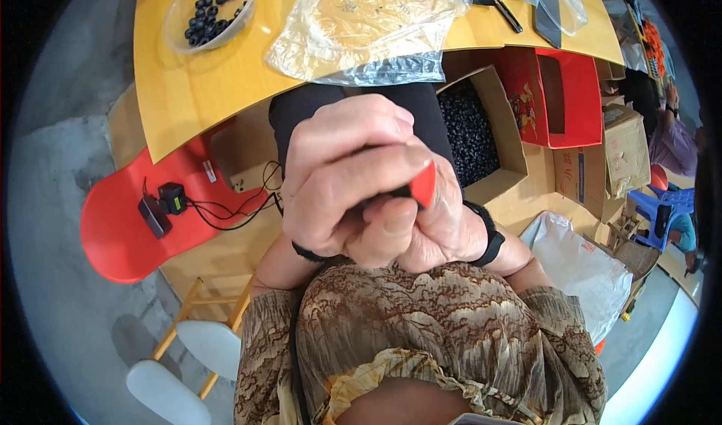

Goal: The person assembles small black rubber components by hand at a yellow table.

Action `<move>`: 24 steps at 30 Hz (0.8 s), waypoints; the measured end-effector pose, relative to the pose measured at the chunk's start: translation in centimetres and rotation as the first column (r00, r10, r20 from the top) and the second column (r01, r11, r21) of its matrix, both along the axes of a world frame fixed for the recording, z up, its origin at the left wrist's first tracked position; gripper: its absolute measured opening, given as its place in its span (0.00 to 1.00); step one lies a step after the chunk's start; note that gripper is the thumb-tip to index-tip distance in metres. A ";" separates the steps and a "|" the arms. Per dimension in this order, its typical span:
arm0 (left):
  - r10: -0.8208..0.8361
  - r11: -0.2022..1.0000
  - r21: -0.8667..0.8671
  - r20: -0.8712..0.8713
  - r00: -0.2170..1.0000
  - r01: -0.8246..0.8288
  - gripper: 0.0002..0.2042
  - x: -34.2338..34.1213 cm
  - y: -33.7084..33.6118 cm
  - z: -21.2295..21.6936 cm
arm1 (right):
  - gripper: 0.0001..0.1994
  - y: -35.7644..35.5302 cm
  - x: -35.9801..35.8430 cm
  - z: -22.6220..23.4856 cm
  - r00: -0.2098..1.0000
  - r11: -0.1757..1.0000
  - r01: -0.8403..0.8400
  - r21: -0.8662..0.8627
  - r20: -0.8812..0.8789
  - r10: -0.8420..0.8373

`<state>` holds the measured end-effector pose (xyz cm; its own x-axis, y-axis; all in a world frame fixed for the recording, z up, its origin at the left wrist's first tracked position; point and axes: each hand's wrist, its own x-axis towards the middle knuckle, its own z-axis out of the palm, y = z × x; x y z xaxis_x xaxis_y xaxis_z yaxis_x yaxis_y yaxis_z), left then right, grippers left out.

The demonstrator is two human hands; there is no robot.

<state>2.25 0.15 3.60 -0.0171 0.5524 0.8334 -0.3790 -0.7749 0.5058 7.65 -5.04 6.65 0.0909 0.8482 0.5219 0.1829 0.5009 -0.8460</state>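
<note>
Between clasped hands (376, 188), small red piece (425, 184).

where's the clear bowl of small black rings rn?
Head view, upper left: the clear plastic bowl of small black rings sits on the yellow table, left of the crumpled clear plastic bag.

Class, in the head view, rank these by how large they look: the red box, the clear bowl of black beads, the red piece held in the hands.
1. Red box, largest.
2. Clear bowl.
3. Red piece, smallest, though it is nearest the camera.
</note>
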 end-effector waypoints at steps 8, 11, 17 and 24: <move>0.095 0.995 -0.009 -0.005 0.996 -0.095 0.09 0.8 2.2 -0.5 | 0.05 0.9 0.3 -1.0 0.909 0.962 0.243 0.123 0.316 -0.270; -0.419 0.863 -0.348 -0.091 0.904 0.365 0.21 -1.7 3.2 -1.8 | 0.07 1.7 0.2 -1.7 0.945 0.964 0.054 -0.259 -0.299 -0.133; -0.491 0.705 -0.632 -0.108 0.864 0.322 0.35 -4.0 2.4 -4.4 | 0.17 -0.8 5.7 -5.2 0.630 0.863 -0.091 -0.497 -0.700 -0.337; -0.566 0.573 -0.727 -0.018 0.824 0.378 0.33 -6.0 2.2 -4.2 | 0.17 -8.1 10.6 -10.6 0.440 0.756 0.050 -0.653 -0.665 -0.603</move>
